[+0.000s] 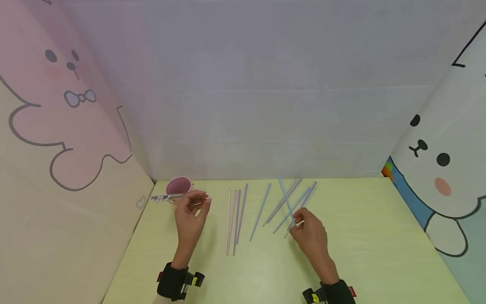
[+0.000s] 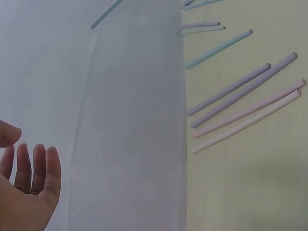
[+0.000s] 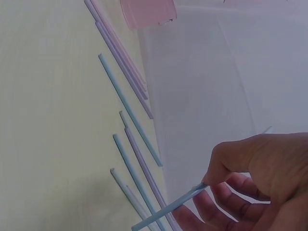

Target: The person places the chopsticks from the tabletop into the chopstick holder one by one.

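My right hand (image 1: 312,235) pinches a light-blue straw-like stick (image 1: 285,195) near its lower end, between thumb and fingers. The stick slants up and away, above a loose group of blue and purple sticks (image 1: 282,202). In the right wrist view, the pinched stick (image 3: 168,209) crosses over the others. Held in the air at the left, my left hand (image 1: 191,217) has loosely bent fingers and nothing in them. Between the hands lie a white stick (image 1: 228,221), a pink stick (image 1: 232,219), two purple sticks (image 1: 241,213) and a separate blue stick (image 1: 260,212).
Behind my left hand, a pink cup (image 1: 178,185) stands at the table's back left corner. A bundle of thin patterned white pieces (image 1: 163,197) is beside it, partly hidden by the fingers. A pale cloth wall (image 1: 265,105) rises along the table's back edge.
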A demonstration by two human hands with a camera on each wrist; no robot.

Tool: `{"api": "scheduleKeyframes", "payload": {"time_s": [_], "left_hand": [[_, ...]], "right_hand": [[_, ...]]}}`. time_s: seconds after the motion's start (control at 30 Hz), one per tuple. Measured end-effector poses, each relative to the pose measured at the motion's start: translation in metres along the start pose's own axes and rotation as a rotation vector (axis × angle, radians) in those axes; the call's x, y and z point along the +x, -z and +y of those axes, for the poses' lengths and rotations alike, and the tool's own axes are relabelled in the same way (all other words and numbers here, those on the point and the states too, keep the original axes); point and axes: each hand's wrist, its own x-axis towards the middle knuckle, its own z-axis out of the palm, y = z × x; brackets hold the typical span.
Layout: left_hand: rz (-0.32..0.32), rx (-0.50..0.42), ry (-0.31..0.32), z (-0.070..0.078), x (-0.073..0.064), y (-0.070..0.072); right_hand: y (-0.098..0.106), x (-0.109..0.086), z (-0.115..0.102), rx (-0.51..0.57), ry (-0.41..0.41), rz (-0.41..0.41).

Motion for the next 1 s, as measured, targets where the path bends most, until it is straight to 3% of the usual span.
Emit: {"api": "scheduleKeyframes", "payload": {"time_s": [0.57,0.73,1.0], "left_hand": [[-0.187,-0.018,0.055,0.002,-0.009,-0.032],[-0.216,-0.071,0.039,0.007,-0.005,-0.041],[-0.265,-0.23,0.071,0.012,-0.005,-0.048]], "right_hand": [[-0.012,-0.013,-0.037,0.052,0.198,0.05],[-0.015,-0.017,-0.046,0.081,0.269,0.047],[-0.019,-0.02,-0.053,0.099,0.411,0.032]]}}
